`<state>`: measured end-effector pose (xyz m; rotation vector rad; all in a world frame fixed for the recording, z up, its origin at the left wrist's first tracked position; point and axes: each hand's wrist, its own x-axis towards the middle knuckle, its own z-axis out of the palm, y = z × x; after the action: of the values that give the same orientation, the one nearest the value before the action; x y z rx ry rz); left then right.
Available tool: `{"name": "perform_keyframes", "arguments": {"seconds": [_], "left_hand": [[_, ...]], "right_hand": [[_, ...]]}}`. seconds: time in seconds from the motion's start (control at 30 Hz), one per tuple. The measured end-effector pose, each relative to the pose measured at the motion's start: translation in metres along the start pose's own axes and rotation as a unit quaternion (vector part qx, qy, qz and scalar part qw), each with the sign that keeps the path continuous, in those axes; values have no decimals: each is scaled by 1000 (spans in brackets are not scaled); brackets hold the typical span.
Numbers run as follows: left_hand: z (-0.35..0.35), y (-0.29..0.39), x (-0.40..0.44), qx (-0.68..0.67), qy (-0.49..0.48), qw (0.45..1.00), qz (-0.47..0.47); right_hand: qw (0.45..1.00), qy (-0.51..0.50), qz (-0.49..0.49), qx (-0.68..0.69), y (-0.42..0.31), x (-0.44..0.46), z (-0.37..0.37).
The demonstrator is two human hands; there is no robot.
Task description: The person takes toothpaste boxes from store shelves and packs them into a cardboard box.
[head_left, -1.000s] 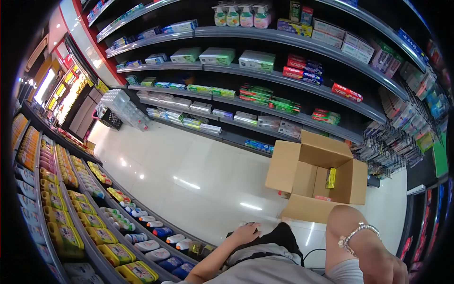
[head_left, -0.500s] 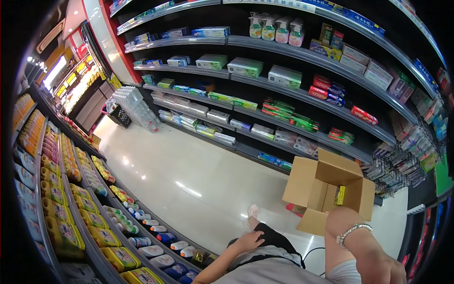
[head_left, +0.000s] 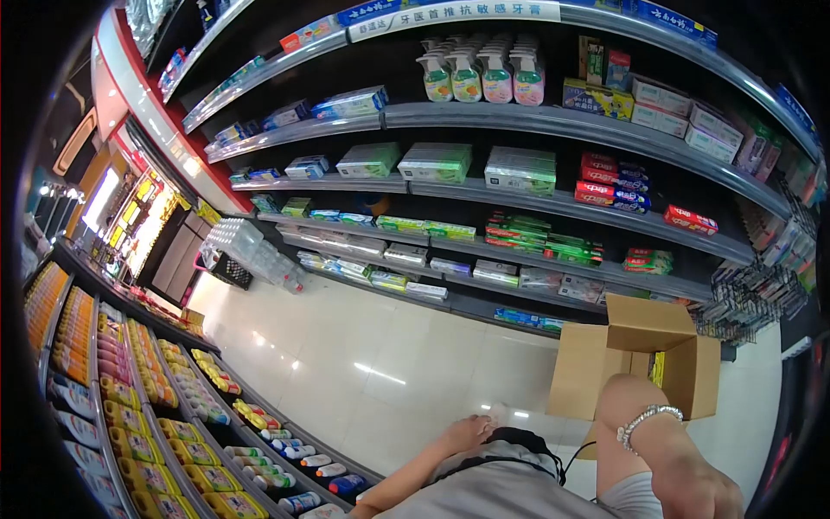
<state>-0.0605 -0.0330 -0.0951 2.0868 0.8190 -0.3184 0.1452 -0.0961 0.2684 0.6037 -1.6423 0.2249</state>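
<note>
My left hand (head_left: 469, 432) lies by the dark cloth over my lap, its fingers stretched out and nothing visible in them. At the lower right, close to the camera, is my right hand (head_left: 699, 491), with a beaded bracelet (head_left: 647, 422) round the wrist. Its fingers look curled, and their inner side is hidden. Beyond the right arm stands an open cardboard box (head_left: 577, 368) on the floor, flaps spread out. A yellow package (head_left: 658, 368) shows inside it; the arm hides part of the box.
Ahead rise shelves (head_left: 484, 117) of toothpaste boxes and pump bottles (head_left: 495, 73). On the left, a low shelf holds yellow jugs (head_left: 186, 454) and other bottles. Shrink-wrapped clear bottles (head_left: 259, 251) stand beside a dark basket (head_left: 226, 268). Racks of small packets (head_left: 761, 281) hang at right.
The view has shifted, so the shelves and box appear farther right. My left hand has moved slightly forward from my thigh. My right hand keeps nearly the same place and pose.
</note>
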Motion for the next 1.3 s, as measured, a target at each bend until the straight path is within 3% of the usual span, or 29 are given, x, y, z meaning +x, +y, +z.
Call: {"name": "perform_keyframes", "arguments": {"seconds": [0.17, 0.23, 0.37, 0.7, 0.73, 0.8, 0.83, 0.9, 0.97, 1.03, 1.07, 1.17, 1.3], "left_hand": [[-27, -5, 35, -3, -37, 999, 23], [-32, -7, 47, 27, 34, 993, 107], [-51, -6, 80, 41, -109, 988, 101], [-120, -8, 177, 74, -191, 952, 226], [-134, -6, 187, 86, -200, 949, 229], [-160, -8, 213, 102, -212, 941, 245], [-171, -13, 229, 107, -203, 940, 253], [-199, -15, 254, 117, -202, 934, 270], [-230, -12, 267, 139, -188, 943, 237], [-242, -27, 286, 129, -198, 940, 244], [-246, -35, 295, 115, -201, 942, 242], [-255, -47, 312, 165, -240, 931, 222], [-245, -82, 334, 142, -251, 919, 268]], "right_hand": [[999, -2, 5, -39, 13, -12, -21], [997, -5, 20, -69, 14, -13, -26], [986, 23, 59, -156, 13, -16, -31], [928, 2, 40, -371, 51, -27, -84], [922, 6, 76, -381, 52, -30, -93], [842, 111, 4, -529, 64, -46, -110], [765, 93, 85, -632, 77, -54, -129], [542, -9, 224, -810, 102, -68, -168], [385, -106, 335, -853, 121, -69, -232], [387, -69, 426, -815, 124, -80, -283], [376, -68, 427, -820, 124, -89, -305], [304, -106, 467, -824, 119, -116, -350], [313, -101, 491, -807, 124, -138, -381]]}}
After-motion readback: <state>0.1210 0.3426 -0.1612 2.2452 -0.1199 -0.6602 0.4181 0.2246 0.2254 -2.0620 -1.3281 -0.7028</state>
